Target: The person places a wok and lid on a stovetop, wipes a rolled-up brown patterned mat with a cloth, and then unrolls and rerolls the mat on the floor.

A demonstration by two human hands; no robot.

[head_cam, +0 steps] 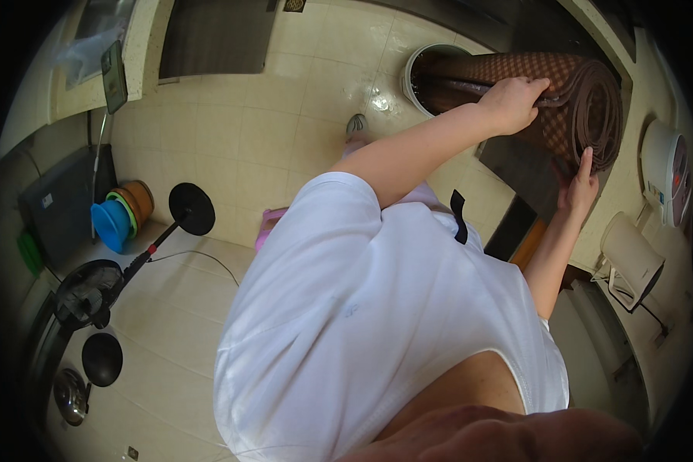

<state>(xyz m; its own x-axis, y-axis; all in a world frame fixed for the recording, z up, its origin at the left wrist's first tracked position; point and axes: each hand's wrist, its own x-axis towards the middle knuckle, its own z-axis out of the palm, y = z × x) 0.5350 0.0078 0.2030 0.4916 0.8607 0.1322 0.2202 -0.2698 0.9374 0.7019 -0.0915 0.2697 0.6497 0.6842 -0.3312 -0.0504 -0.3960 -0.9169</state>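
A rolled brown checkered mat (525, 66) leans out of a round white-rimmed bucket (407, 81). Its lower end is inside the bucket, and its spiral-wound upper end faces right. Across the roll's near side, my left hand (511, 105) grips the loose outer edge of the mat. My right hand (580, 179) is at the lower side of the wound end, its fingers raised against the layers. Part of the right hand's grip is hidden behind the roll.
Wet tiles (381, 101) shine beside the bucket. To the right are a rice cooker (664, 173) and a beige electric kettle (632, 260) with a cord. A standing fan (89, 294), stacked plastic basins (112, 222) and a phone on a stand (114, 78) are at left. A dark mat (213, 37) lies beyond.
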